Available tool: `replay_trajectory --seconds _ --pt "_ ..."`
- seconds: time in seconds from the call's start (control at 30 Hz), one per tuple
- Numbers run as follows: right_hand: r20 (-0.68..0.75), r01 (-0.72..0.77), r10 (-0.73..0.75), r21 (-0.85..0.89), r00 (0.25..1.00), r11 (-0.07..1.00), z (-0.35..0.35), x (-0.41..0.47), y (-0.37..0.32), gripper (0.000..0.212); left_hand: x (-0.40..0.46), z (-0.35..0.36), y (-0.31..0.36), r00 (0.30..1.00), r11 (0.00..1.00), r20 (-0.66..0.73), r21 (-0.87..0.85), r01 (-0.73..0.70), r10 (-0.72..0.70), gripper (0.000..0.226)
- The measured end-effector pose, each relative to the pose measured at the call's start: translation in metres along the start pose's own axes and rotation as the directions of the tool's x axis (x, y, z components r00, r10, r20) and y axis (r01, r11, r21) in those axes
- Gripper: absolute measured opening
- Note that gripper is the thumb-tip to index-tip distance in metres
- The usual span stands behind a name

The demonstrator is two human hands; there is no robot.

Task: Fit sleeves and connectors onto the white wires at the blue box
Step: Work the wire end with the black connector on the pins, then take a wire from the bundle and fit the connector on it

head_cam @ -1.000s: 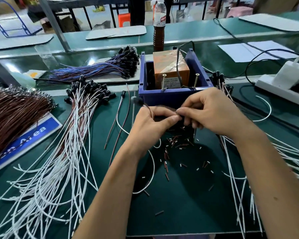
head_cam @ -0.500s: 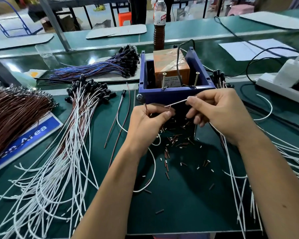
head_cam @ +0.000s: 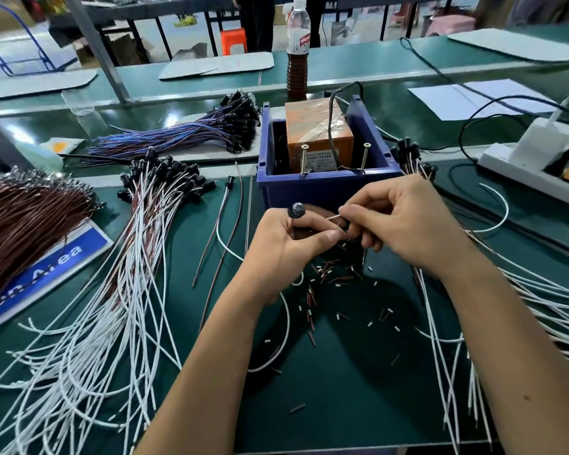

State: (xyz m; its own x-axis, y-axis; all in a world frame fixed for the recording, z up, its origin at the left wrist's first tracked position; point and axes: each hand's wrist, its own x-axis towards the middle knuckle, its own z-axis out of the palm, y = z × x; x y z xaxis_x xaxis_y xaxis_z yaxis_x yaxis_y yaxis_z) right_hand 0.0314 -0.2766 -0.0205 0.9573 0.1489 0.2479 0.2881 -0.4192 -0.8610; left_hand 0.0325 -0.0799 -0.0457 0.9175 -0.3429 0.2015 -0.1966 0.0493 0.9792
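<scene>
Green bench mat: near edge cut off by the frame.
White wires: two spreads, left and right, too many to count, ends running out of view.
Blue box: one, just beyond the hands; orange block and two screws inside.
Left hand: fingers curled round a black connector, which now stands above the knuckles, unseen half a second ago.
Right hand: pinches one thin wire end, now meeting the left thumb; what lies between the hands is hidden.
Cut sleeves: scattered, uncountable.
</scene>
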Motion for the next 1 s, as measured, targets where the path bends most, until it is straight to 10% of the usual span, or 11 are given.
replay_trajectory --seconds 0.47,0.67,1.0 --pt "0.048 -0.055 0.053 0.044 0.997 0.997 -0.005 -0.004 0.001 0.011 0.002 -0.012 0.004 0.997 0.946 0.035 -0.317 0.074 -0.067 0.016" --pt "0.097 0.029 -0.074 0.407 0.993 0.913 0.008 -0.008 -0.002 0.018 -0.001 -0.011 0.009 0.962 0.815 0.236 -0.526 0.244 -0.136 0.018" --pt "0.161 -0.028 -0.069 0.534 0.984 0.845 0.01 -0.008 0.002 0.024 0.0 -0.008 0.011 0.948 0.738 0.254 -0.599 0.31 -0.192 0.015"
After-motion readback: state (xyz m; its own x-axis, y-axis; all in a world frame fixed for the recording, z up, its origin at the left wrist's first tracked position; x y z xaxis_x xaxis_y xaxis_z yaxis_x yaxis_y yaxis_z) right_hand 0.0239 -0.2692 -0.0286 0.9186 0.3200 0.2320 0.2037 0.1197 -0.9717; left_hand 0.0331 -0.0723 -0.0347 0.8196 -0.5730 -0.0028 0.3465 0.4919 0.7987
